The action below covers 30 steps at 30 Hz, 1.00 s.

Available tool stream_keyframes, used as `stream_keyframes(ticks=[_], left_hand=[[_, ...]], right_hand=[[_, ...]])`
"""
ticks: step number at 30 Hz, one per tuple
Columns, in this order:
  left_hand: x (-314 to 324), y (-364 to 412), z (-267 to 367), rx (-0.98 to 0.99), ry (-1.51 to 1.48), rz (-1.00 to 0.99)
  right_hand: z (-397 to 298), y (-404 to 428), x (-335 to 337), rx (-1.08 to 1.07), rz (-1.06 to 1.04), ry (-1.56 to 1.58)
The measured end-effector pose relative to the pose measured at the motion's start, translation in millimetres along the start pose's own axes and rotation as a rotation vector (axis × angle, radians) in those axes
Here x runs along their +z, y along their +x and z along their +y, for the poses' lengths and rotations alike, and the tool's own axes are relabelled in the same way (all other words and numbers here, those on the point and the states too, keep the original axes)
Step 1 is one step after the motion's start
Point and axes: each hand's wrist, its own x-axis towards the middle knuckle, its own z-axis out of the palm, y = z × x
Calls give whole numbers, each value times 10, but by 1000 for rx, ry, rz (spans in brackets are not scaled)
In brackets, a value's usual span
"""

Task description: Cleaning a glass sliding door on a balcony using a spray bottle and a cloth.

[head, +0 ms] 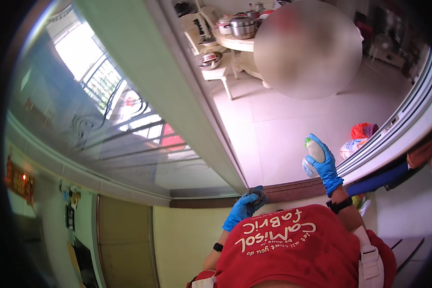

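My left hand, in a blue rubber glove, is closed around a dark, wiry scouring pad, probably steel wool. It is beside the lower corner of a glazed door panel with a pale green frame. Farther right and forward, my right hand, gloved in the same blue, grips a white plastic bottle with a green cap. The bottle is tilted, its cap pointing away from me. A white and light-blue object shows beside that hand; whether I hold it too, I cannot tell.
A brown threshold runs before me. Beyond lies a tiled floor, with a table bearing pots and a chair. Bags lie by the sliding-door tracks at right. A round blur hides part of the room.
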Motion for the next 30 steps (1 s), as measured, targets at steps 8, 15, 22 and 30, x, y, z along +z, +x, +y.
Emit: stream_keyframes(ticks=[8, 15, 22, 30], left_hand=[[-57, 792, 221, -37, 96, -153], [-41, 1204, 432, -86, -6, -92], [28, 1845, 913, -33, -66, 1], [-981, 3288, 778, 460, -50, 145]], right_hand=[[-190, 485, 86, -82, 91, -185], [-105, 1230, 197, -155, 54, -129], [778, 2668, 142, -419, -47, -70], [879, 4296, 620, -10, -341, 571]])
